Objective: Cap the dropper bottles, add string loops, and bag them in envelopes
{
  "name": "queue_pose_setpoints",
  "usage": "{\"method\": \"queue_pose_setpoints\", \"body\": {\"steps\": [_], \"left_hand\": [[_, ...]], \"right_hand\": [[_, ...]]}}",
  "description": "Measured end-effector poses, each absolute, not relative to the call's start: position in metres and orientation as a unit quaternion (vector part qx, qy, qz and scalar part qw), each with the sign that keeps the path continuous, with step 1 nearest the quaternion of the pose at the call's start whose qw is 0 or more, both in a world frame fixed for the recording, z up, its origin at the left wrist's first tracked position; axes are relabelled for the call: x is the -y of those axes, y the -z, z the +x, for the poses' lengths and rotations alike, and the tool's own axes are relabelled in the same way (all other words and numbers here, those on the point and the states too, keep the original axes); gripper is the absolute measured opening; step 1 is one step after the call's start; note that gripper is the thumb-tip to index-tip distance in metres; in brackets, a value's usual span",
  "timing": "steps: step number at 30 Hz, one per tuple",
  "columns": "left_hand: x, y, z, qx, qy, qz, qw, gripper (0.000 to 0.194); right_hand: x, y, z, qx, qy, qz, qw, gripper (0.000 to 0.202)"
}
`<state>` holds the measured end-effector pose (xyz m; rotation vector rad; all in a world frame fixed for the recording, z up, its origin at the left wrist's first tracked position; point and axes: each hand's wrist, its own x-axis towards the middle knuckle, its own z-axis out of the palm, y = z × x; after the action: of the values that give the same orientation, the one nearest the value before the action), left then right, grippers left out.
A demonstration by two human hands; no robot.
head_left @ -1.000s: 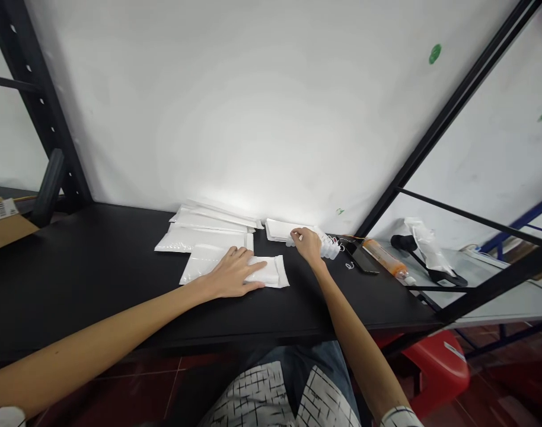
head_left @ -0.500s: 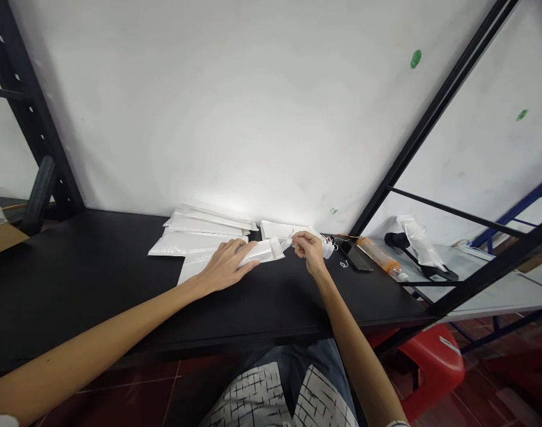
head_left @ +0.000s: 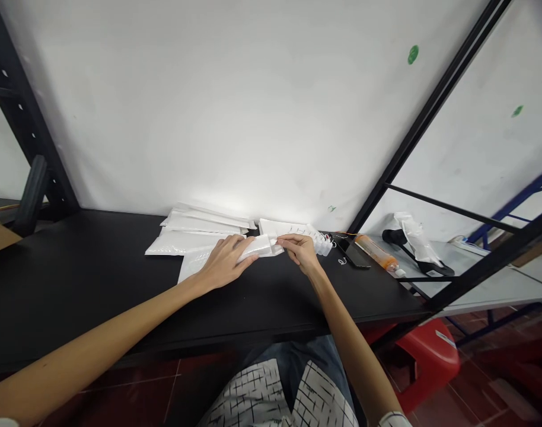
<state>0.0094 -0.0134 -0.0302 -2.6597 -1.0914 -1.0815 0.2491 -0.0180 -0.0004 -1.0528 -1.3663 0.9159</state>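
Observation:
My left hand (head_left: 229, 260) grips a white padded envelope (head_left: 258, 247) on the black table, thumb along its near edge and fingers over its top. The envelope's right end faces my right hand (head_left: 299, 249). There my right thumb and fingertips are pinched on a small whitish plastic packet, mostly hidden by the fingers and the envelope's mouth. Left of and behind my left hand lies a stack of white padded envelopes (head_left: 182, 240). Just beyond my right hand are a white printed sheet (head_left: 275, 226) and several small whitish packets with dark and red bits (head_left: 323, 244).
On the black table (head_left: 97, 279), a dark phone (head_left: 354, 254), a small white loop (head_left: 343, 261) and an orange-labelled bottle (head_left: 378, 254) lie to the right. Black rack posts (head_left: 424, 136) frame both sides against the white wall. A red stool (head_left: 431, 356) stands below right.
My right hand has moved left, up to the envelope's open end. The whitish packet, visible between hand and envelope before, is now mostly hidden. My left hand stays on the envelope.

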Motion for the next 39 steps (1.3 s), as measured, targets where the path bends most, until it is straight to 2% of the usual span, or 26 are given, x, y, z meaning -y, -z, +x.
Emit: {"method": "queue_pose_setpoints", "body": {"steps": [4, 7, 9, 12, 14, 16, 19, 22, 24, 27, 29, 33, 36, 39], "left_hand": [[0.016, 0.027, 0.015, 0.353, 0.365, -0.859, 0.062, 0.05], [0.017, 0.018, 0.015, 0.359, 0.382, -0.849, 0.075, 0.05], [0.013, 0.006, 0.008, 0.376, 0.4, -0.834, 0.057, 0.051], [0.001, -0.02, -0.012, 0.412, 0.468, -0.781, -0.009, 0.054], [-0.009, -0.037, -0.03, 0.425, 0.545, -0.722, -0.009, 0.054], [-0.015, -0.05, -0.044, 0.425, 0.579, -0.695, 0.015, 0.053], [-0.02, -0.059, -0.055, 0.424, 0.572, -0.701, 0.034, 0.055], [-0.025, -0.056, -0.057, 0.412, 0.504, -0.757, 0.054, 0.06], [-0.033, -0.045, -0.058, 0.384, 0.396, -0.831, 0.069, 0.062], [-0.048, -0.012, -0.062, 0.337, 0.237, -0.907, 0.087, 0.067], [-0.054, 0.014, -0.066, 0.336, 0.193, -0.916, 0.1, 0.07], [-0.056, 0.039, -0.07, 0.363, 0.151, -0.914, 0.097, 0.071], [-0.063, 0.019, -0.054, 0.364, 0.162, -0.911, 0.104, 0.066], [-0.081, -0.011, -0.011, 0.322, 0.15, -0.927, 0.123, 0.055]], "right_hand": [[0.024, -0.008, 0.229, 0.628, -0.419, -0.458, 0.469, 0.031], [0.027, -0.025, 0.217, 0.695, -0.388, -0.445, 0.409, 0.028], [0.029, -0.039, 0.215, 0.701, -0.345, -0.427, 0.456, 0.027], [0.031, -0.058, 0.222, 0.638, -0.259, -0.415, 0.595, 0.029], [0.031, -0.064, 0.232, 0.587, -0.203, -0.406, 0.67, 0.027], [0.028, -0.063, 0.241, 0.556, -0.184, -0.412, 0.698, 0.026], [0.021, -0.051, 0.253, 0.538, -0.207, -0.442, 0.687, 0.029], [0.012, -0.031, 0.263, 0.529, -0.241, -0.482, 0.656, 0.032], [0.009, -0.017, 0.271, 0.522, -0.247, -0.501, 0.645, 0.034], [0.01, 0.005, 0.285, 0.52, -0.247, -0.529, 0.623, 0.036], [0.015, 0.019, 0.292, 0.536, -0.229, -0.555, 0.593, 0.034], [0.028, 0.041, 0.29, 0.663, -0.123, -0.584, 0.452, 0.024], [0.035, 0.047, 0.28, 0.747, -0.001, -0.587, 0.312, 0.021], [0.036, 0.045, 0.273, 0.757, 0.026, -0.604, 0.25, 0.023]]}}
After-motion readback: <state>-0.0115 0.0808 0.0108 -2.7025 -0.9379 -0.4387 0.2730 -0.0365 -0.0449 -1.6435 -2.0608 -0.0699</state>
